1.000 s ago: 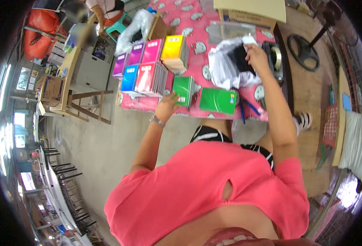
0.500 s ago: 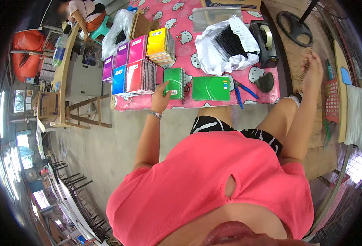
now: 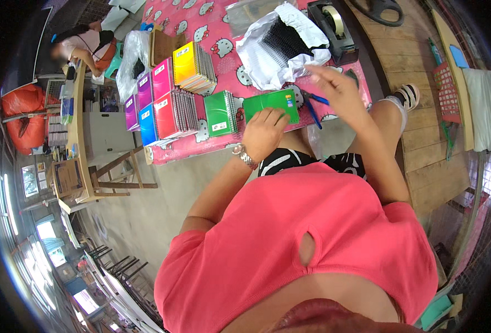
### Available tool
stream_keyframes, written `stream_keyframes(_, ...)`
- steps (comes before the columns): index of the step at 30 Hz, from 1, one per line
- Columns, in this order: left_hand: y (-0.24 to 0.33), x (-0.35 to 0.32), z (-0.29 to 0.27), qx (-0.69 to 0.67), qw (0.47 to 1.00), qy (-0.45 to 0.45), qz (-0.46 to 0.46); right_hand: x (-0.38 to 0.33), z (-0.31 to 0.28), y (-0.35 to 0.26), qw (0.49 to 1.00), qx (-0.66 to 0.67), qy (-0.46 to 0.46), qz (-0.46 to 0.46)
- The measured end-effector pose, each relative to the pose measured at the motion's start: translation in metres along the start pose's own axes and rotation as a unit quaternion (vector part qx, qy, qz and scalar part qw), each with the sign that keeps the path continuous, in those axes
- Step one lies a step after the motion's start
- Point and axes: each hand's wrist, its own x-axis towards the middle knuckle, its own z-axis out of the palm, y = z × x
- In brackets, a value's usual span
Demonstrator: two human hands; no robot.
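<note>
A loose green notebook cover or pad [image 3: 267, 102] lies flat near the table's front edge. My left hand [image 3: 265, 133], with a watch on its wrist, rests over its near edge, fingers loosely bent and their tips on the green surface. Left of it sits a green spiral notebook [image 3: 219, 114] with a coil down its right side. My right hand [image 3: 340, 94] hovers above the table with its fingers apart and nothing visible in them. Close to that hand are blue-handled pliers [image 3: 313, 108] and a white wrapper [image 3: 259, 55] holding many black wire coils [image 3: 290, 41].
Stacks of spiral notebooks, yellow [image 3: 187, 66], red [image 3: 173, 114], pink, purple and blue, stand at the left. A black tape dispenser [image 3: 337, 36] is at the far right. A person [image 3: 84, 47] sits at another table, far left.
My right hand has come left from beside the table, where it held a coil-like thing, to above the pliers. My left hand has moved right, off the spiral notebook onto the loose green one.
</note>
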Motion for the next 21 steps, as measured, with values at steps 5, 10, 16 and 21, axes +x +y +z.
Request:
stream_keyframes(5, -0.009, 0.008, -0.018, -0.063, 0.997, -0.003, 0.036, -0.025, 0.002, 0.0, 0.992, -0.065, -0.105, 0.011)
stream_keyframes(10, -0.008, 0.025, -0.038, -0.024, 0.999, 0.029, 0.012, -0.032, 0.011, 0.0, 0.99, -0.048, -0.13, -0.026)
stream_keyframes(16, -0.001, 0.034, -0.022, 0.053, 0.995, 0.079, -0.011, -0.023, 0.018, 0.003, 0.99, -0.063, -0.086, -0.093)
stream_keyframes(21, 0.0, 0.031, -0.019, 0.048, 0.996, 0.071, -0.013, -0.025, 0.012, 0.012, 0.983, -0.046, -0.169, -0.05)
